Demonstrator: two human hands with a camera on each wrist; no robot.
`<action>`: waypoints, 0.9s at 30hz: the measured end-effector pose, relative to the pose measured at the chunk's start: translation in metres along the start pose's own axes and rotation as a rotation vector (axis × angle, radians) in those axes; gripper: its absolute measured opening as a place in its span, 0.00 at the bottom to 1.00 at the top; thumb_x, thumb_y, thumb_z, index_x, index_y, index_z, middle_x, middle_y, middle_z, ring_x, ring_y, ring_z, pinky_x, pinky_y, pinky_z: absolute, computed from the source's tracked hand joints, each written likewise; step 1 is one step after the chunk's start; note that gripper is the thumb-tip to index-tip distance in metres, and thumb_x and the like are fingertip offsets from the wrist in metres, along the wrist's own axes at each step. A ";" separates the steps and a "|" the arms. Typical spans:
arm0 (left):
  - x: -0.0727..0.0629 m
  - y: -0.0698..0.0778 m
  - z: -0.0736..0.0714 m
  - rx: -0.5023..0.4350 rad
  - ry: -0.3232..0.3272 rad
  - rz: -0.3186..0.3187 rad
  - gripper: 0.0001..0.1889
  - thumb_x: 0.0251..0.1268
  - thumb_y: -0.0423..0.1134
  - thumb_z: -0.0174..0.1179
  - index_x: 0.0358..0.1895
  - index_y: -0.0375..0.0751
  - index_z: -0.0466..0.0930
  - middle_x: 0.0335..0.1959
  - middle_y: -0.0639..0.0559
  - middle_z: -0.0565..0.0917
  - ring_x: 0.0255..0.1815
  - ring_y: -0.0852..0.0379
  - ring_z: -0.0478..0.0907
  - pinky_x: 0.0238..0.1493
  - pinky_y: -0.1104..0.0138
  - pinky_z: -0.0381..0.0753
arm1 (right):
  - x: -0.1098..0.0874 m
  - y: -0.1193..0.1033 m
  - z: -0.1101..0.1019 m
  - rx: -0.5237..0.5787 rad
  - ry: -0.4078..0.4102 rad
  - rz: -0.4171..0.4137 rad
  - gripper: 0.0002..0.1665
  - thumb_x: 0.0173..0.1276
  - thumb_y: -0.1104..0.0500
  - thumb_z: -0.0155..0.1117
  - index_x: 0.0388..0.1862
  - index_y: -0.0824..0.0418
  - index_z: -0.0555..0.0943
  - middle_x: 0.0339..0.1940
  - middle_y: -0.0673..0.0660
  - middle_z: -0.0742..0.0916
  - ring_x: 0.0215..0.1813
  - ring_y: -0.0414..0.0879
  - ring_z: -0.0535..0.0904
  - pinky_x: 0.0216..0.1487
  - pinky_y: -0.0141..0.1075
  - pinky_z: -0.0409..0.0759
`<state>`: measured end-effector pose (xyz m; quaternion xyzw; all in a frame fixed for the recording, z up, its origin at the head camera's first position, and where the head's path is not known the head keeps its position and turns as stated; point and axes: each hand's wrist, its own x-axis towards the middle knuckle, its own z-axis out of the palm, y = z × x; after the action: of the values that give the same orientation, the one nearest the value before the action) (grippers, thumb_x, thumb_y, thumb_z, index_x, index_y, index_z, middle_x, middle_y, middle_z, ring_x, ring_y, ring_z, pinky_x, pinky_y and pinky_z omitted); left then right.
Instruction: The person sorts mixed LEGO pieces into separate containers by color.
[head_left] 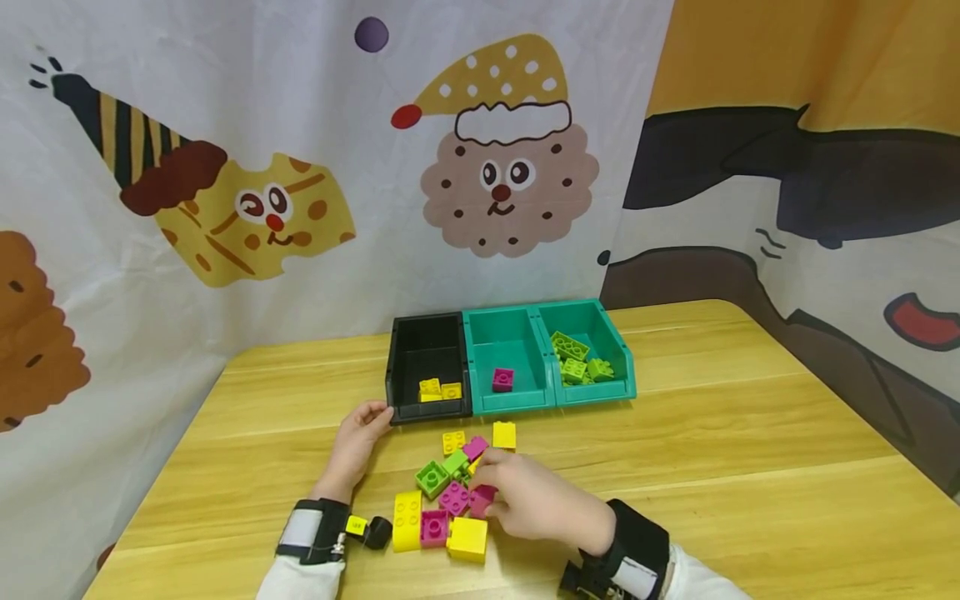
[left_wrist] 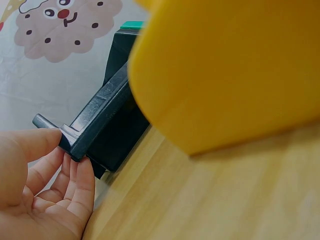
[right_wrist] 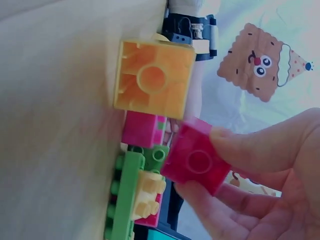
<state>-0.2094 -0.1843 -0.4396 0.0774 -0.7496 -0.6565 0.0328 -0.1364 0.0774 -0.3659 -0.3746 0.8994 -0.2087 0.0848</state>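
Observation:
My right hand [head_left: 542, 502] pinches a magenta toy brick [right_wrist: 196, 159] between thumb and fingers, just over the brick pile. In the right wrist view its hollow underside faces the camera. With thumb and fingertips, my left hand [head_left: 354, 446] grips the near left corner of the black bin [left_wrist: 102, 102]. Around the right hand lie loose bricks: a magenta one [head_left: 453, 497], a green one [head_left: 432, 478], a yellow one [head_left: 467, 540] and several others. A long yellow brick [head_left: 407, 521] lies at the pile's left and looms large in the left wrist view.
Joined to the black bin are two teal bins. The middle one [head_left: 498, 327] holds one magenta brick [head_left: 503, 380]; the right one [head_left: 624, 367] holds several lime green bricks [head_left: 573, 369]. Yellow bricks [head_left: 431, 387] sit in the black bin. A printed cloth [head_left: 300, 100] hangs behind the wooden table [head_left: 720, 467].

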 end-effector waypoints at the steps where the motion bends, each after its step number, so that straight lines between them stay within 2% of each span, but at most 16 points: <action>1: 0.000 0.000 0.000 0.003 0.001 -0.001 0.13 0.69 0.35 0.54 0.50 0.27 0.73 0.39 0.50 0.76 0.38 0.61 0.72 0.41 0.76 0.76 | 0.000 0.001 -0.001 0.007 0.022 -0.016 0.14 0.58 0.66 0.68 0.44 0.58 0.84 0.41 0.48 0.81 0.38 0.36 0.74 0.43 0.27 0.77; 6: 0.001 -0.001 -0.001 0.011 0.002 -0.003 0.13 0.69 0.35 0.54 0.50 0.28 0.73 0.38 0.52 0.76 0.38 0.62 0.72 0.42 0.76 0.76 | 0.000 0.006 -0.008 0.059 0.163 -0.049 0.14 0.58 0.67 0.67 0.45 0.64 0.83 0.43 0.54 0.81 0.42 0.42 0.76 0.44 0.30 0.80; 13: 0.000 0.000 -0.001 -0.008 0.009 0.005 0.12 0.68 0.34 0.55 0.48 0.28 0.73 0.36 0.53 0.76 0.36 0.64 0.72 0.41 0.76 0.76 | 0.000 0.013 -0.018 0.143 0.346 0.040 0.15 0.58 0.66 0.69 0.45 0.63 0.82 0.41 0.52 0.80 0.42 0.43 0.78 0.45 0.37 0.81; 16: 0.000 0.000 0.000 -0.005 0.008 0.010 0.13 0.68 0.35 0.56 0.48 0.27 0.73 0.37 0.52 0.77 0.36 0.64 0.72 0.41 0.76 0.76 | 0.003 0.016 -0.024 0.147 0.389 0.059 0.15 0.57 0.67 0.69 0.44 0.63 0.83 0.40 0.52 0.80 0.42 0.44 0.78 0.45 0.40 0.81; 20: -0.001 0.000 0.000 0.000 0.011 0.015 0.13 0.68 0.35 0.56 0.48 0.27 0.73 0.37 0.51 0.77 0.36 0.64 0.72 0.41 0.76 0.75 | 0.009 0.022 -0.034 0.100 0.430 0.057 0.15 0.55 0.68 0.70 0.44 0.64 0.83 0.39 0.53 0.81 0.39 0.44 0.77 0.42 0.39 0.81; 23: -0.002 0.000 0.000 0.000 0.012 0.011 0.13 0.68 0.35 0.56 0.48 0.28 0.73 0.37 0.52 0.77 0.36 0.63 0.72 0.41 0.76 0.76 | 0.015 0.029 -0.045 0.051 0.452 0.067 0.15 0.56 0.67 0.70 0.44 0.64 0.83 0.38 0.54 0.81 0.38 0.44 0.77 0.40 0.36 0.81; 27: -0.002 0.000 0.001 -0.004 0.010 0.008 0.12 0.68 0.35 0.55 0.48 0.28 0.73 0.37 0.53 0.76 0.36 0.64 0.72 0.41 0.76 0.76 | 0.026 0.043 -0.062 0.035 0.466 0.103 0.15 0.59 0.64 0.69 0.47 0.65 0.82 0.40 0.55 0.81 0.39 0.46 0.76 0.41 0.36 0.79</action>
<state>-0.2075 -0.1833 -0.4395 0.0776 -0.7486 -0.6573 0.0392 -0.2010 0.1049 -0.3292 -0.2686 0.9088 -0.3004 -0.1080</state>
